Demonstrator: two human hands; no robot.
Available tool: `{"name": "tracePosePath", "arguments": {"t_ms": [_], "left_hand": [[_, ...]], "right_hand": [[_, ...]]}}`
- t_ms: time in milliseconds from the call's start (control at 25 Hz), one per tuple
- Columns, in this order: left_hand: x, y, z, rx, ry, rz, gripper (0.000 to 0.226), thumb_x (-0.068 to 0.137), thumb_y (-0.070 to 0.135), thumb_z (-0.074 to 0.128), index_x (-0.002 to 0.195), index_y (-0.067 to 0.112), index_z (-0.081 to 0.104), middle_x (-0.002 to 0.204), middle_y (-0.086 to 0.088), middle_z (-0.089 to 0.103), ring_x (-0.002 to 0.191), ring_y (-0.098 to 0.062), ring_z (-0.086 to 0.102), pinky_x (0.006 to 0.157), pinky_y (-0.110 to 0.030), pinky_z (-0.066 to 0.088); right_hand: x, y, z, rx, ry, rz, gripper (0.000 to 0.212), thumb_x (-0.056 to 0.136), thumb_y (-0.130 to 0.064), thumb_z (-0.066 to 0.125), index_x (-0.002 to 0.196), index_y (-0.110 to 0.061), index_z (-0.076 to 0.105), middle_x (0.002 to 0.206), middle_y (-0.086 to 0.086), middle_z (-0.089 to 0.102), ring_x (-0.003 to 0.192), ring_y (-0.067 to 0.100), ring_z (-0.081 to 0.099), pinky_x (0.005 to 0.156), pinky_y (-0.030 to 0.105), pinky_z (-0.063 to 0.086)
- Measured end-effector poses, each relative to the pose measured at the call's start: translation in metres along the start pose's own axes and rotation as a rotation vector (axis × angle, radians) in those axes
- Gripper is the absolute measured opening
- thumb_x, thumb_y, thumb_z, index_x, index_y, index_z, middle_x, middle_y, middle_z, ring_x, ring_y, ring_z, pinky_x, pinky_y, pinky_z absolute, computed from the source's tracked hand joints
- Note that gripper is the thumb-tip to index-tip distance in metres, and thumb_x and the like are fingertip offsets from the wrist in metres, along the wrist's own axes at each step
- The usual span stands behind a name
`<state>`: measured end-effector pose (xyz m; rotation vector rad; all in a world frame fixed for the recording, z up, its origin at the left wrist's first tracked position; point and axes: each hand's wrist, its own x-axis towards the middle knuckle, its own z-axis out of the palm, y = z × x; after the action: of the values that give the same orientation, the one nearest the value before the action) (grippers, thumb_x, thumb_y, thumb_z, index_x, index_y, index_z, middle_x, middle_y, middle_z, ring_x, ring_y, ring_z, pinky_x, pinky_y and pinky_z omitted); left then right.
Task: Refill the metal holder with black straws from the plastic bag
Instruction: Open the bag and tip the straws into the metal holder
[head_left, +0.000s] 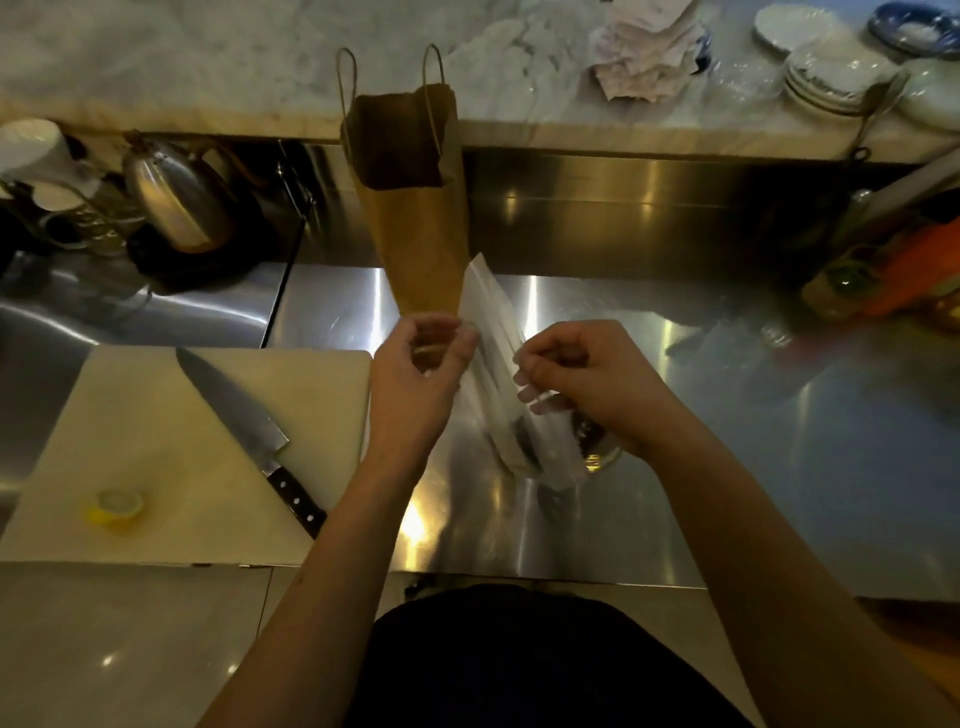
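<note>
Both hands raised over the steel table (727, 467), each pinching the clear plastic bag (491, 332) between them. Left hand (415, 374) closed in a grip on the bag's left edge, just in front of the tall brown paper bag (415, 208). Right hand (587, 379) closed in a grip on the bag's right edge, fingertips (530, 392) pressed into the film. Bag stretched upright and slightly tilted, upper corner leaning against the paper bag, lower end dropping into the metal holder (597, 457) below the right hand. Black straws (522, 441) dimly visible through the plastic at the holder's mouth, count impossible to tell. To the left, a white cutting board (156, 415) carrying a knife (239, 421) and a lemon piece (117, 506). Kettle (176, 197) farther back on the left; stacked plates (826, 78) on the marble ledge at upper right.
</note>
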<state>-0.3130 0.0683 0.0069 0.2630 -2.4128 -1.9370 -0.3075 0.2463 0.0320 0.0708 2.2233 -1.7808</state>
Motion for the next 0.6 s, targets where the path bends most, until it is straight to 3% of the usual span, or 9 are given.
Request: {"name": "tracePosePath", "arguments": {"t_ms": [80, 200, 600], "left_hand": [[0.001, -0.002, -0.004, -0.029, -0.093, -0.074, 0.024, 0.092, 0.027, 0.065, 0.109, 0.01, 0.065, 0.1, -0.005, 0.071, 0.085, -0.018, 0.071, 0.071, -0.029, 0.059], [0.005, -0.001, -0.005, -0.076, -0.224, -0.14, 0.027, 0.092, 0.025, 0.065, 0.112, 0.006, 0.066, 0.102, -0.01, 0.072, 0.083, -0.019, 0.073, 0.074, -0.032, 0.061], [0.016, -0.002, -0.012, -0.099, -0.239, -0.167, 0.023, 0.09, 0.019, 0.066, 0.108, 0.005, 0.071, 0.099, -0.011, 0.074, 0.082, -0.019, 0.075, 0.076, -0.034, 0.062]], "right_hand": [[0.005, 0.0, 0.008, 0.046, 0.04, 0.021, 0.012, 0.089, -0.003, 0.064, 0.099, -0.002, 0.069, 0.084, 0.008, 0.074, 0.074, 0.018, 0.074, 0.061, 0.022, 0.057], [0.011, 0.003, 0.015, 0.123, 0.072, 0.058, 0.012, 0.089, -0.002, 0.064, 0.099, -0.003, 0.07, 0.085, 0.012, 0.074, 0.077, 0.02, 0.074, 0.065, 0.026, 0.058], [0.022, 0.01, 0.029, 0.31, 0.012, 0.069, 0.009, 0.085, -0.001, 0.067, 0.093, -0.004, 0.071, 0.083, 0.008, 0.074, 0.078, 0.02, 0.073, 0.068, 0.027, 0.056]]}}
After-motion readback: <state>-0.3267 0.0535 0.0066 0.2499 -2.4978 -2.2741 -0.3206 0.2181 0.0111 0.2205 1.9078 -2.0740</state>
